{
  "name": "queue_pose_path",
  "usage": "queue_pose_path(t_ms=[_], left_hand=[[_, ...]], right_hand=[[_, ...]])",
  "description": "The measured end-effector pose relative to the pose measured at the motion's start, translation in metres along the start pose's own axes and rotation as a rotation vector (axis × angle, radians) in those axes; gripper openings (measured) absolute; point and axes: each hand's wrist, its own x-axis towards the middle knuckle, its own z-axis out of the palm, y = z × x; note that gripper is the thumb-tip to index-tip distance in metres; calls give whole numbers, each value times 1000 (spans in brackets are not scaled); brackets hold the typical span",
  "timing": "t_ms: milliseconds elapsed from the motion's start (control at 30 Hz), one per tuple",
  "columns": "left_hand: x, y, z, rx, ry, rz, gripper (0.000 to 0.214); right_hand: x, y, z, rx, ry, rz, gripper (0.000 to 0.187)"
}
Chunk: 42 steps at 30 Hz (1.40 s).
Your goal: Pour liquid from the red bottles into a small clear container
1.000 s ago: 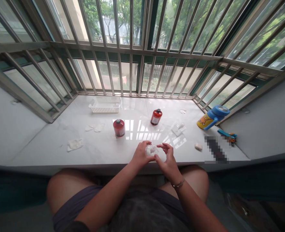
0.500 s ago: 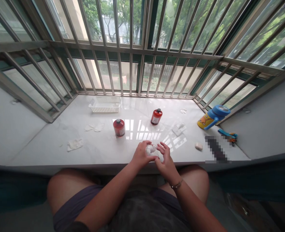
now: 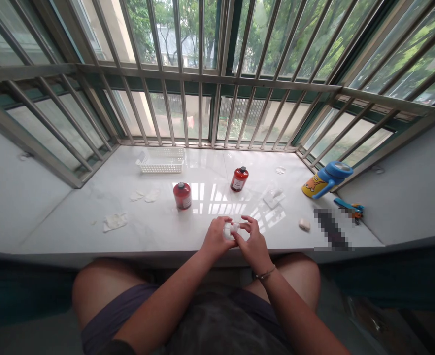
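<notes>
Low over the front edge of the white sill, my left hand (image 3: 217,236) is curled around a small, whitish, translucent piece (image 3: 229,230). It looks like clear plastic with something white in or on it; the exact kind is too small to tell. From the other side, my right hand (image 3: 252,241) pinches the top right of this piece between thumb and fingers. Beyond my hands stand two red bottles with black caps, one (image 3: 182,196) to the left and one (image 3: 239,179) farther back.
A white perforated basket (image 3: 161,171) sits at the back left. Crumpled white tissues (image 3: 115,222) lie at left, a clear packet (image 3: 274,198) right of centre. A whitish lump (image 3: 304,225), a blue-and-yellow mug (image 3: 324,180) and a blue strap (image 3: 345,203) are at right. Metal bars line the window.
My right thumb and fingers have moved left and closed onto the top of the whitish piece; before, the fingers were spread beside it. My left hand has kept its hold.
</notes>
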Motion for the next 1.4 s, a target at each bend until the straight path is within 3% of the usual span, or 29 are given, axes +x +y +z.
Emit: queue_pose_path(t_ms=[100, 233, 367, 467, 600, 700, 767, 900, 967, 1067, 1233, 1400], left_hand=[[-1, 0, 4, 55, 29, 27, 52], [-4, 0, 12, 114, 81, 50, 50], [-8, 1, 7, 114, 12, 89, 79], [-9, 0, -21, 131, 28, 202, 105], [3, -12, -83, 279, 414, 221, 89], [25, -29, -127, 367, 664, 111, 95], [42, -42, -146, 370, 682, -13, 103], [72, -59, -159, 237, 421, -320, 92], [82, -60, -152, 194, 335, -383, 81], [94, -52, -124, 165, 286, -342, 78], [120, -23, -41, -21, 31, -164, 78], [145, 10, 40, -112, -101, -87, 82]], right_hand=[[5, 4, 0, -64, 63, -13, 43], [5, 7, 3, -100, 100, -53, 42], [3, 13, 1, -137, 133, -127, 42], [9, 26, -17, -216, 198, -175, 40], [32, 54, -68, -329, 313, -83, 53], [53, 73, -107, -436, 361, -4, 60], [64, 80, -126, -512, 356, 11, 59], [77, 85, -141, -632, 313, 51, 55], [82, 86, -143, -665, 295, 79, 53], [89, 88, -144, -696, 297, 109, 52], [103, 86, -145, -775, 325, 185, 52], [116, 80, -141, -870, 343, 250, 48]])
